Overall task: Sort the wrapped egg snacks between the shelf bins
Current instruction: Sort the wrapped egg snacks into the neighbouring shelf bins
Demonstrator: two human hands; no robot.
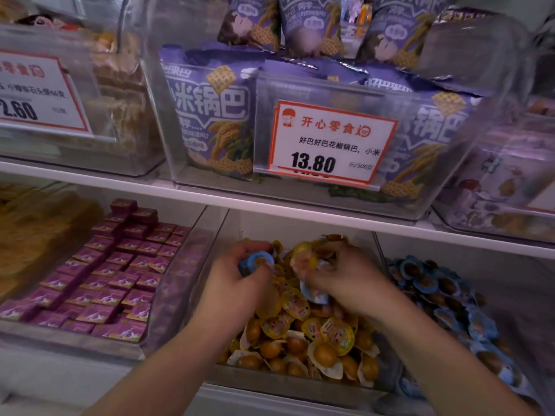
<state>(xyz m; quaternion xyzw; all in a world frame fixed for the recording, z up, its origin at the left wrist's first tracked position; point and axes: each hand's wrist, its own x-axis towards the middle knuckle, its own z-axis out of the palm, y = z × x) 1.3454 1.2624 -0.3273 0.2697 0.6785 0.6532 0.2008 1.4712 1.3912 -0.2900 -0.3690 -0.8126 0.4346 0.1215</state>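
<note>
Both forearms reach fwd into the centre bin [300, 385] on the lower shelf. The bin holds yellow-wrapped egg snacks [315, 340], piled w/ no order. Left hand [237, 280]: fingers curled, gripping one blue-wrapped egg snack [256, 261] above the pile. Right hand [345, 277]: fingers curled round several wrapped snacks, yellow and blue mixed; exact count can't be told. Right-side bin [495, 265] holds blue-wrapped egg snacks [441, 292]. Left-side bin [180, 280] holds purple boxes [114, 265] in rows. Beyond, a white shelf edge [210, 196] runs across. Upper shelf: clear bin w/ purple snack bags [210, 115] and a price tag [330, 139] reading 13.80.
</note>
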